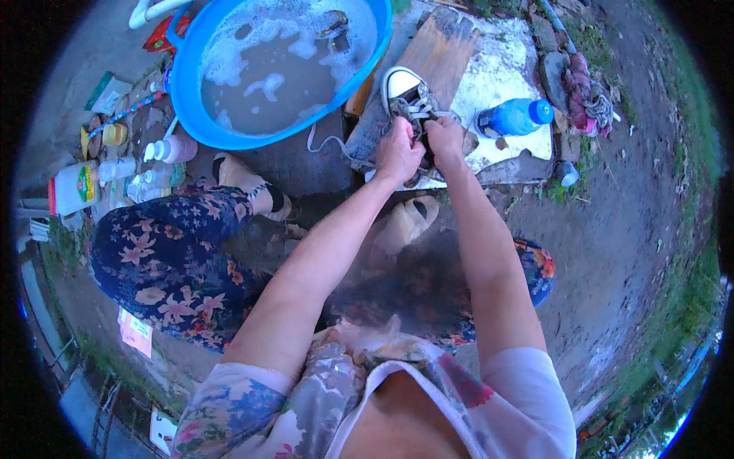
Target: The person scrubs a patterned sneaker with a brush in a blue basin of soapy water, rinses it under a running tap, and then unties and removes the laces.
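A dark sneaker [407, 96] with a white toe cap and pale laces lies on a wooden board [440, 47], toe pointing away from me. My left hand [399, 151] and my right hand [446, 138] meet over the shoe's lace area, both with fingers closed on the laces. A loose lace end [325, 142] trails off to the left of the board. The heel of the shoe is hidden under my hands.
A big blue basin [277, 65] of soapy grey water stands at the far left. Bottles and jars [122, 172] crowd the ground on the left. A blue plastic bottle [514, 116] lies on a white slab [505, 69] to the right. Bundled cloths [585, 96] sit further right on bare dirt.
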{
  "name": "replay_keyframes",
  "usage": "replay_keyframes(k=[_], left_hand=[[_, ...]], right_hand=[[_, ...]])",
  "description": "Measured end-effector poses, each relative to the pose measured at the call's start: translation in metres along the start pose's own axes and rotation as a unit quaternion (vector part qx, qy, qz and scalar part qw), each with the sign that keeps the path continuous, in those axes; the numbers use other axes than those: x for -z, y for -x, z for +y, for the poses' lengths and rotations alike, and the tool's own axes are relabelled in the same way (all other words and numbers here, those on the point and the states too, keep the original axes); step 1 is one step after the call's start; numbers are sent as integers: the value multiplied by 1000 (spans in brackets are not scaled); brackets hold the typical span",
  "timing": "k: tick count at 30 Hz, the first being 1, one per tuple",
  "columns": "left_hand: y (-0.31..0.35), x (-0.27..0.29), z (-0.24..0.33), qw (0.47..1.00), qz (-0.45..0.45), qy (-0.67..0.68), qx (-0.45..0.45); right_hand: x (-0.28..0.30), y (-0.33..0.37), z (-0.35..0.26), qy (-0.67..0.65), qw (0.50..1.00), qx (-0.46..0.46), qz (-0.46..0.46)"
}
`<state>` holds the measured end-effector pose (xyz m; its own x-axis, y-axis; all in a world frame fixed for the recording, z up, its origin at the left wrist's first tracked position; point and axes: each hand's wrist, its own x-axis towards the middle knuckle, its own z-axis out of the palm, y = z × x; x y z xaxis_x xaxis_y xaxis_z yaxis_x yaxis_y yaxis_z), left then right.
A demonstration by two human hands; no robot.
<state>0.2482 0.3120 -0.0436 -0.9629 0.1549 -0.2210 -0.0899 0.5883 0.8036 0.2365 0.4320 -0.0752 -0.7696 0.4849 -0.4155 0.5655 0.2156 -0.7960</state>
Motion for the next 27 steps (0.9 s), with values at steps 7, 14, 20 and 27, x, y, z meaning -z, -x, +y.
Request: replay_keyframes(k=[7,14,20,27], left_hand=[[-15,23,-5,979,-133,148,-45],[-49,36,14,911,-191,-282,-234],[-46,29,9,926,-177,-234,-237],[-35,24,2,944,-132,-179,-244]], right_hand=[[6,-4,-4,-64,995,-57,-57],[15,7,-13,-240,959,-97,-119],[-11,-25,6,-141,986,-83,31],[-14,-21,-5,-156,971,-173,51]])
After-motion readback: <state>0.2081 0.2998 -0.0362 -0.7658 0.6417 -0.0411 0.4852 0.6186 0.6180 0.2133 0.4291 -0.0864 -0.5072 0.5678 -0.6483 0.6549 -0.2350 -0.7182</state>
